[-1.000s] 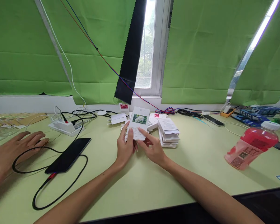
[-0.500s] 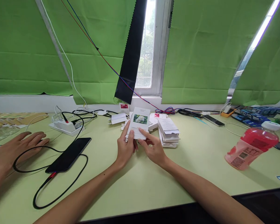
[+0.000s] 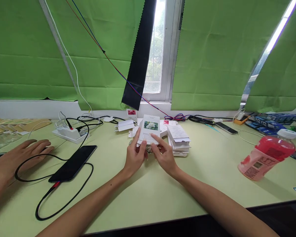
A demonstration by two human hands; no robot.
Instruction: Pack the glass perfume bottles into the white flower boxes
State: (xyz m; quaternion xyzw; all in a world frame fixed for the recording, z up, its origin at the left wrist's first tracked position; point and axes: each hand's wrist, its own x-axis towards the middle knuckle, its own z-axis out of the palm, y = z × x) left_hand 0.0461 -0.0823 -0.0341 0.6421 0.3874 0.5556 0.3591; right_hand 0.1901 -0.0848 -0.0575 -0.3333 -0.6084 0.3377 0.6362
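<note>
Two hands meet at the middle of a pale green surface [image 3: 148, 194], both closed on a small white carton [image 3: 149, 133] printed with a white flower. The left hand [image 3: 135, 155] grips the carton's lower left edge, thumb laid across its face and fingers curled behind; the right hand [image 3: 165, 156] pinches the lower right corner, forefinger stretched along the front. The carton stands nearly upright, tilted slightly back, raised just above the surface and in front of a loose stack of flat white cartons [image 3: 178, 140] that lies just to its right. More folded white cartons [image 3: 124, 125] sit behind it, near the window sill.

At the left edge another person's hand [image 3: 27, 152] rests flat, palm down, fingers spread, touching a loop of black cable [image 3: 64, 194]. The cable runs to a black phone [image 3: 73, 163] lying face up, near a white power strip [image 3: 68, 134]. Well apart on the right, a bottle of red drink [image 3: 266, 158] with a white cap lies tilted on the surface. A second dark phone [image 3: 225, 127] and blue packets [image 3: 268, 122] lie along the far right, under green curtains [image 3: 212, 56] and a window [image 3: 155, 49].
</note>
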